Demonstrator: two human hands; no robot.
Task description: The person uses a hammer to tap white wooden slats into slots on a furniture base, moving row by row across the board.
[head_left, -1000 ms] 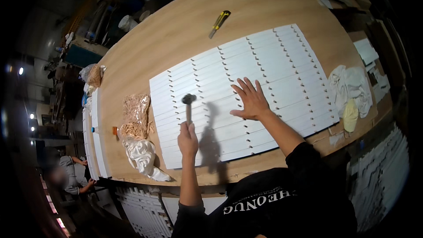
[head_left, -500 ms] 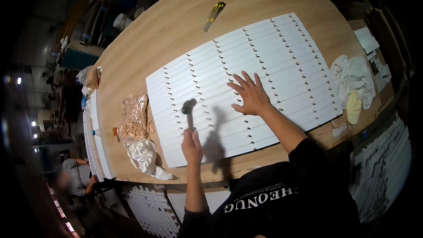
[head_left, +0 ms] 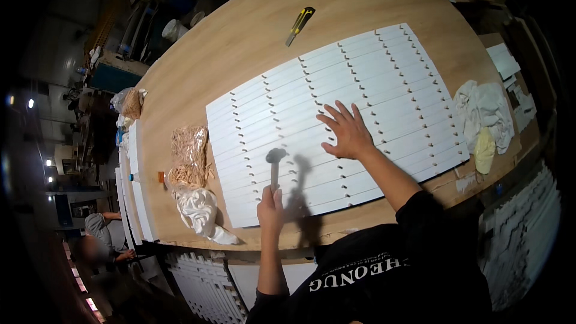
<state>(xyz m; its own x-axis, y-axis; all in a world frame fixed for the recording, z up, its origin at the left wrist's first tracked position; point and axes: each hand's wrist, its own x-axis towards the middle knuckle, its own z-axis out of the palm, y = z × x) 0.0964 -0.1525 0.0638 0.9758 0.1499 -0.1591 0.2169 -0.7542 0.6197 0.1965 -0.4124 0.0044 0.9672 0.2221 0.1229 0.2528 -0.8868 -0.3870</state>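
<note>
In my left hand is the handle of a hammer, its blurred dark head raised over the lower left part of the white strips. These strips lie side by side on the table, and short wooden dowels stick up from them in several rows. My right hand, fingers spread, rests palm down on the strips between dowel rows. Nothing is held in it.
A clear bag of dowels and a white cloth lie left of the strips. Beyond them is a yellow-black utility knife. White cloths and a yellow glove sit at right. A co-worker is at far left.
My left hand and the hammer have shifted right and slightly lower. My right hand stays spread on the strips. The whole view has shifted slightly.
</note>
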